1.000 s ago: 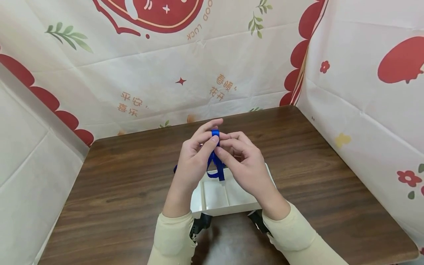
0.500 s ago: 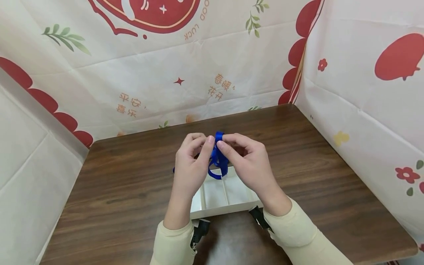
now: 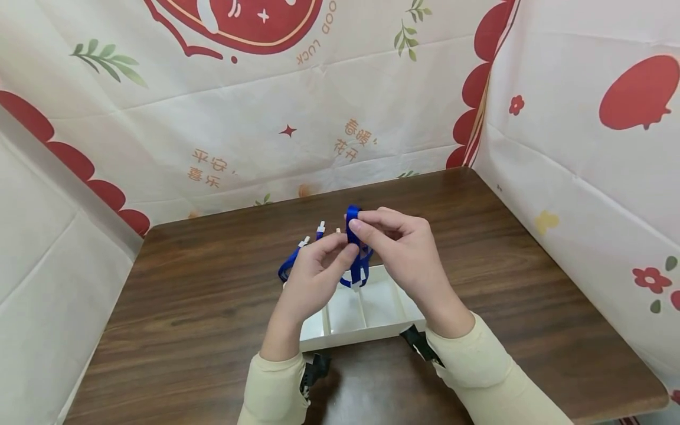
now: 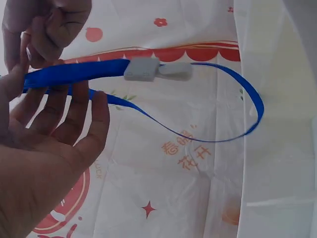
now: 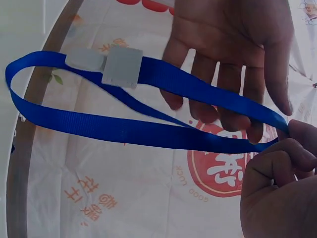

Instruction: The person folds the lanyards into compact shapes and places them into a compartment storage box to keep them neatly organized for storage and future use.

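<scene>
A blue lanyard [image 3: 355, 268] hangs as a long loop over a white divided tray [image 3: 363, 336]. Its white plastic buckle [image 4: 141, 69] is at the lower part, clearly seen in both wrist views. My right hand [image 3: 406, 251] pinches the folded upper end of the strap between thumb and index finger. Just below, my left hand [image 3: 316, 274] touches the strap. In the right wrist view the left fingers [image 5: 230, 96] lie fairly straight behind it, and the left thumb stands apart from them.
More blue lanyards [image 3: 289, 264] with white clips [image 3: 321, 226] lie behind the tray, partly hidden by the left hand. All stands on a brown wooden table [image 3: 212, 295], with printed cloth [image 3: 255, 112] hung behind and at the sides.
My left hand has come down from the top of the lanyard to lower on the strap. My right hand keeps its pinch at the upper end. The lanyards behind the tray have come into view.
</scene>
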Demonstrator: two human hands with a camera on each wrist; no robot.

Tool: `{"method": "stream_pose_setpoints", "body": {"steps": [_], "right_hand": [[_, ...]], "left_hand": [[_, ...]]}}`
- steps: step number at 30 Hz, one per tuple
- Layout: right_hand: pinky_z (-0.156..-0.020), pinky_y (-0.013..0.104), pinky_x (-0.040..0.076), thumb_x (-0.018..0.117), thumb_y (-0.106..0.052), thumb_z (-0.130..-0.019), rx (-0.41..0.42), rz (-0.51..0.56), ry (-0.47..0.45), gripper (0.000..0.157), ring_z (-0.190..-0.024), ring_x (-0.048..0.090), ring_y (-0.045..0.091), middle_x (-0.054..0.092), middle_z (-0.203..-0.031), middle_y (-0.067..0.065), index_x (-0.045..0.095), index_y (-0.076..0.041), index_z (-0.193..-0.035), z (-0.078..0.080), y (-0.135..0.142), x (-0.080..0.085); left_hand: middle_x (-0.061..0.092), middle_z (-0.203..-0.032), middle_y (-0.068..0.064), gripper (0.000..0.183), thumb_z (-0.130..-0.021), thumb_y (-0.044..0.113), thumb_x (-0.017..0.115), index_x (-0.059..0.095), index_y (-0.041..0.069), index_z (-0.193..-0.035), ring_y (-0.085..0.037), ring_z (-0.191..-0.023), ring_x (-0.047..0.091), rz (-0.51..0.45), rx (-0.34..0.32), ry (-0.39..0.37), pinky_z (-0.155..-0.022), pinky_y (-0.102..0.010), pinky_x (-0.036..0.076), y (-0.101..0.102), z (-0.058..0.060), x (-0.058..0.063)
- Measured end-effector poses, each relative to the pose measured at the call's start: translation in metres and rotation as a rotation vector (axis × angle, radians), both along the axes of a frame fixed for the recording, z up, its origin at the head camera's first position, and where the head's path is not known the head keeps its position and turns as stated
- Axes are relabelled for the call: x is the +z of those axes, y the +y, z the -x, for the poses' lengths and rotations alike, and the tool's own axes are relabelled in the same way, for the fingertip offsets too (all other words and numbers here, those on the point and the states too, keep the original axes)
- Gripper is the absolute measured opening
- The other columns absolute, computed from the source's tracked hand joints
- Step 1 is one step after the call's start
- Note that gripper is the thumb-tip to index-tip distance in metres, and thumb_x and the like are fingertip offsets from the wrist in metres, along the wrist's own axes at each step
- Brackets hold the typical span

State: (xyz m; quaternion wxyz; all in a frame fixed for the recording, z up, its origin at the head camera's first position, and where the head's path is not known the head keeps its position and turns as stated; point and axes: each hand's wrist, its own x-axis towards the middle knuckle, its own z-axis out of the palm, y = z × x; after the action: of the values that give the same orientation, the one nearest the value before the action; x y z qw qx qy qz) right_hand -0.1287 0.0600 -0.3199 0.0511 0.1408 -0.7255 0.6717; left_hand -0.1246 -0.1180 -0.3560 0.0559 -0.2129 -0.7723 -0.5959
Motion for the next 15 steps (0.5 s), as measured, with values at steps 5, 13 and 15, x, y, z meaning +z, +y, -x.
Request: {"method": "stream_pose_setpoints", "body": {"steps": [5, 13, 15], "right_hand": [[-0.078, 0.032, 0.066, 0.075, -0.020, -0.101, 0.007, -0.025, -0.011, 0.023, -0.084, 0.073, 0.019, 0.072, -0.099, 0.004, 0.081, -0.008, -0.119, 0.0005, -0.0007, 0.0014], [-0.077, 0.031, 0.066, 0.076, -0.020, -0.101, 0.032, -0.022, -0.022, 0.023, -0.085, 0.073, 0.022, 0.076, -0.102, 0.009, 0.081, -0.009, -0.120, 0.0007, -0.0044, 0.0039], [-0.076, 0.032, 0.066, 0.076, -0.020, -0.101, 0.033, -0.022, -0.032, 0.022, -0.084, 0.072, 0.022, 0.078, -0.104, 0.010, 0.081, -0.009, -0.119, 0.0001, -0.0053, 0.0040]], "left_hand": [[0.053, -0.116, -0.011, 0.016, -0.101, 0.016, 0.074, 0.081, 0.003, -0.092, -0.025, -0.118, 0.048, 0.101, 0.075, 0.159, -0.095, -0.033, 0.049, 0.0016, 0.0033, -0.0077], [0.062, -0.153, -0.004, 0.017, -0.102, 0.013, 0.072, 0.083, 0.003, -0.110, -0.024, -0.153, 0.045, 0.068, 0.028, 0.148, -0.121, -0.052, 0.047, -0.0033, 0.0089, -0.0089], [0.069, -0.143, -0.006, 0.017, -0.103, 0.012, 0.070, 0.082, 0.003, -0.111, -0.022, -0.148, 0.051, 0.052, 0.013, 0.137, -0.118, -0.047, 0.050, -0.0039, 0.0107, -0.0088]]}}
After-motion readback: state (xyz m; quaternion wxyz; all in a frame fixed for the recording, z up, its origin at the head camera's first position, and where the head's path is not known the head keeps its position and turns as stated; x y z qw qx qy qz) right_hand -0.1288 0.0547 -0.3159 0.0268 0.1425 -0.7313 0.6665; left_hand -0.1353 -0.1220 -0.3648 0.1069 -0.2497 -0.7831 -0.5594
